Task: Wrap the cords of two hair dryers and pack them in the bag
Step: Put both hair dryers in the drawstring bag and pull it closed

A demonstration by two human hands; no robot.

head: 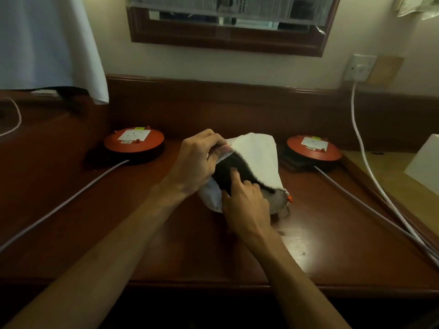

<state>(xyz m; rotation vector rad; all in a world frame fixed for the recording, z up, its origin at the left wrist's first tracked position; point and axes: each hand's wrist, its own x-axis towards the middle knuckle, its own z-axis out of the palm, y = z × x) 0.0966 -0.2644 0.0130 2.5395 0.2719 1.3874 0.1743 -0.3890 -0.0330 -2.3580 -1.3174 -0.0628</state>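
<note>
Item one, nearest me: the dark reddish-brown polished wooden table (166, 245), both my forearms reaching over its front edge. Item two: my right hand (247, 200), fingers curled, index tip pressing on the black hair dryer body (228, 172) where it shows at the mouth of the white cloth drawstring bag (256, 153); I judge it is pushing the dryer deeper in, and I cannot tell whether the remaining fingers also pinch the lower bag edge. Item three: my left hand (202, 157), closed on the upper lip of the bag, thumb and fingers pinching the cloth and lifting it, presumably to keep the mouth open for the dryer to slide under. The dryer lies between the two hands, partly inside the bag, touching the right fingertip, just beneath the left thumb. Whether a second dryer is already inside I cannot tell; no cord is visible. Item four: a small orange toggle (289, 198) at the gathered right end of the bag mouth, resting on the table. Item five, farther back: two round red discs with white labels, one left (134, 140), one right (313, 148), each well apart from the bag, each with a grey cable (59, 205) running toward the front. Item six, far wall: a white wall socket (360, 67) with a white cord hanging, and a dark wood-framed mirror (228, 41).
</note>
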